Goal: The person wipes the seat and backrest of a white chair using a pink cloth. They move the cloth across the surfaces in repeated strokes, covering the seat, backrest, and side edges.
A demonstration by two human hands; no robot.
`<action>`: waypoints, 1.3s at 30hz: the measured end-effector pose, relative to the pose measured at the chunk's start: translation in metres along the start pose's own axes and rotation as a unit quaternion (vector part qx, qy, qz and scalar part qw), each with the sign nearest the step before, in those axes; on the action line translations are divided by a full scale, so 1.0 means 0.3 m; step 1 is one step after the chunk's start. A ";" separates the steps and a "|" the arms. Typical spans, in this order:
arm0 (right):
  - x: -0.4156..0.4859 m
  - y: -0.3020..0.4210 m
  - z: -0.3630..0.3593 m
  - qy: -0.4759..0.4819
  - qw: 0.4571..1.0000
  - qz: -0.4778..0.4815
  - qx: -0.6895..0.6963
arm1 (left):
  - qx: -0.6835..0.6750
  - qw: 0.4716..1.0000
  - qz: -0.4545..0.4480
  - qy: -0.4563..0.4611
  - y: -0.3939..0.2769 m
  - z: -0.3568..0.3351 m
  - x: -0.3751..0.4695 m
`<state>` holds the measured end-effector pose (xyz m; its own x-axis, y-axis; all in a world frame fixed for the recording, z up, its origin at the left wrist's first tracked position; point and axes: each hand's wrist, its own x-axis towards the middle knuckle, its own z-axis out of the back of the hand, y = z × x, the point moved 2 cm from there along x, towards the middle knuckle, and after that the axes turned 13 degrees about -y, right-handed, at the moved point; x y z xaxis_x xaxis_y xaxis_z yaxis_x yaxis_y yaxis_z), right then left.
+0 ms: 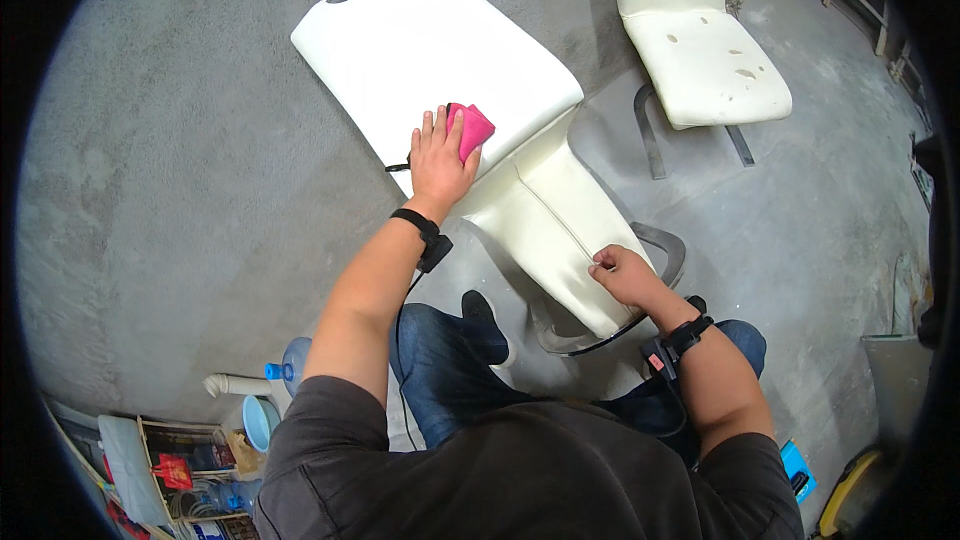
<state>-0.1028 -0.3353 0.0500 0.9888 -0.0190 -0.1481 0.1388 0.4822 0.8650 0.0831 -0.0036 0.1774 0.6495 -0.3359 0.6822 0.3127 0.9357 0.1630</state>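
A white chair (562, 217) with a dark curved metal base stands before me, a seam running down its surface. A large white panel (442, 45) with a cut-out chrome-edged handle rests on or against it; which part it is, I cannot tell. My left hand (441, 165) lies on the panel's near part, its fingers on a folded pink cloth (470, 133). A short black strap shows beside that hand. Over the chair's lower part, by the seam, my right hand (621, 271) has its thumb and fingers curled together; whether something thin is between them is not clear.
Another white chair (705, 67) with worn spots stands at the upper right. At the lower left are a water bottle (295, 366), a blue basin (259, 424) and a crowded shelf (161, 465). A blue packet (798, 471) lies at the lower right.
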 end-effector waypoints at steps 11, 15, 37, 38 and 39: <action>-0.019 0.008 0.006 0.005 1.000 -0.006 0.009 | 0.062 0.998 0.029 -0.002 0.129 -0.122 0.339; -0.024 0.018 0.009 0.020 1.000 -0.015 -0.002 | 0.092 0.994 0.053 0.006 0.147 -0.184 0.438; -0.016 0.010 -0.003 0.046 0.994 0.053 -0.081 | 0.017 0.998 0.034 0.053 -0.096 -0.138 0.216; -0.015 0.012 -0.004 0.049 0.994 0.060 -0.075 | 0.008 0.998 0.028 0.059 -0.111 -0.136 0.203; -0.013 0.019 -0.002 0.054 0.994 0.060 -0.074 | 0.000 0.998 0.020 0.056 -0.122 -0.131 0.199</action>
<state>-0.1059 -0.3320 0.0551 0.9849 0.1373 -0.1054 0.0021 0.5994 0.8004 0.1378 -0.0621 0.1842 0.7344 -0.3091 0.6042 0.2863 0.9483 0.1372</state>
